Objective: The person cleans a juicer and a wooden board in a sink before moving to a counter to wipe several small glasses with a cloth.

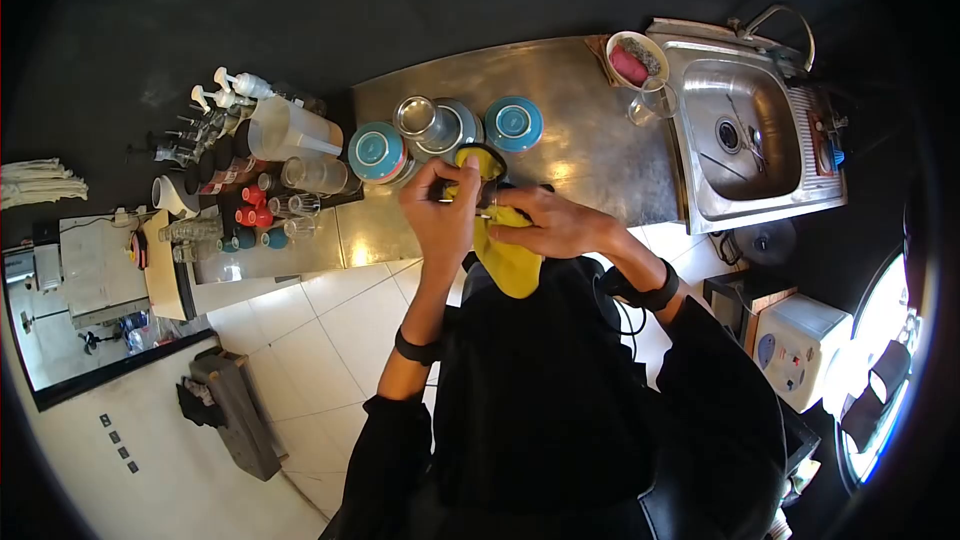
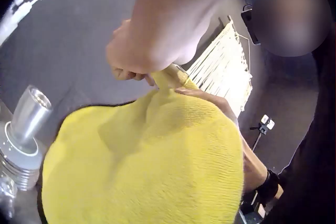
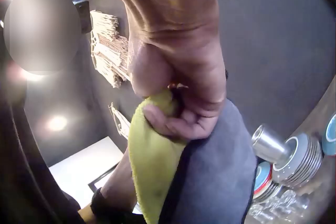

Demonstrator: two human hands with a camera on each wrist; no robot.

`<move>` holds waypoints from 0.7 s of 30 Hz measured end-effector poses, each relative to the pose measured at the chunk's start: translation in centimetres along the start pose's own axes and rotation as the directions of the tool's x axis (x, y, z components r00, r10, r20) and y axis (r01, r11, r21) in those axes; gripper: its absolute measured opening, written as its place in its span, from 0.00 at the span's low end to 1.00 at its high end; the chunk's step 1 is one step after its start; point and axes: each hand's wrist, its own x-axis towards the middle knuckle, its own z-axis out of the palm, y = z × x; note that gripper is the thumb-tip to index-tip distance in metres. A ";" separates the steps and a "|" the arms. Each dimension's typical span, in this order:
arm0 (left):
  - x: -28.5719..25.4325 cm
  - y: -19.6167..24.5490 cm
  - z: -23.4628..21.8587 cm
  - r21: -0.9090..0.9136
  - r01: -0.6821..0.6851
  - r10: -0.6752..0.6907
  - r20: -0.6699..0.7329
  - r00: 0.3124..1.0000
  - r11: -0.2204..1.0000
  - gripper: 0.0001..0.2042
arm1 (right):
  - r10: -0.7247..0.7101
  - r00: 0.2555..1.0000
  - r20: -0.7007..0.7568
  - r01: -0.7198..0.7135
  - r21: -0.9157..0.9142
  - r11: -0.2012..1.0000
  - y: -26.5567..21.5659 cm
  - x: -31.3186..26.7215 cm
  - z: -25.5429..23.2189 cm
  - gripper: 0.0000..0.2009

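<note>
A cloth (image 1: pixel 512 265), yellow on one face and grey with a dark edge on the other (image 3: pixel 212 166), hangs between my two hands in front of my body. My left hand (image 1: pixel 440 215) grips its bunched upper part, thumb on top. From the right, my right hand (image 1: pixel 560 222) pinches the cloth, its fingers curled into the folds. A thin shiny piece (image 1: pixel 483 211) shows between the hands; most of it is hidden by cloth and fingers, and I cannot tell what it is. In the left wrist view the yellow face (image 2: pixel 152 155) spreads wide below the left hand.
Behind the hands, a steel counter (image 1: pixel 590 160) holds stacked blue bowls (image 1: pixel 514 123), a plate stack (image 3: pixel 299 158) and a metal cup (image 1: pixel 415 117). Glasses, red cups (image 1: pixel 253 205) and a pitcher (image 1: pixel 290 130) crowd the left. At right are a sink (image 1: pixel 740 180) with utensils and a bowl (image 1: pixel 636 58).
</note>
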 end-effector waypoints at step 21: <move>3.1 1.2 -6.3 0.102 -0.368 0.381 -0.158 0.911 0.924 0.13 | -0.034 0.972 -0.230 0.171 0.604 0.778 2.7 -2.9 -3.1 0.15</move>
